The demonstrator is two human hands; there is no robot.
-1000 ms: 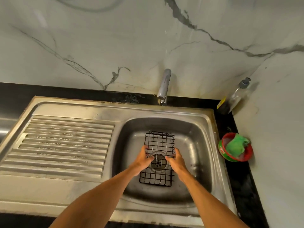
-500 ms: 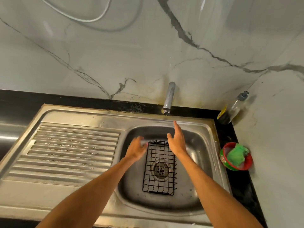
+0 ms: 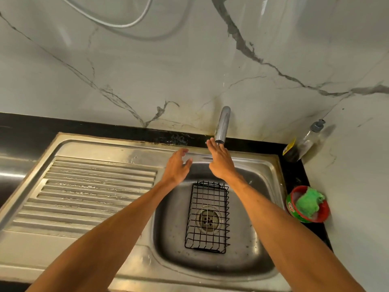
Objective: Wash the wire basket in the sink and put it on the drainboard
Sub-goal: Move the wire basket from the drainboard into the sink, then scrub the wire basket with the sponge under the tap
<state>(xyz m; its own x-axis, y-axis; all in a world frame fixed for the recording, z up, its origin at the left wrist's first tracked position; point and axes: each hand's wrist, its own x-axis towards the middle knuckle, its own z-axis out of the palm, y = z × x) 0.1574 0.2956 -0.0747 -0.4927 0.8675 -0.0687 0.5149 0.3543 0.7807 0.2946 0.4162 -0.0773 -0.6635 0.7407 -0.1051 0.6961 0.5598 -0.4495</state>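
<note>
The black wire basket [image 3: 207, 218] lies flat on the bottom of the steel sink [image 3: 259, 239], over the drain. Nothing holds it. My right hand [image 3: 221, 160] is stretched out above the far rim of the basin, its straight fingers reaching up to the mouth of the chrome tap [image 3: 222, 125]. My left hand [image 3: 177, 165] hovers beside it over the sink's back left corner, fingers relaxed and holding nothing. The ribbed drainboard [image 3: 90, 192] lies to the left of the basin.
A red and green tub with a green scrubber [image 3: 307, 204] sits on the black counter right of the sink. A soap bottle [image 3: 303, 142] leans in the back right corner. The marble wall rises behind the tap.
Both hands let go of the basket and moved away from me toward the tap. The basket stays on the sink bottom.
</note>
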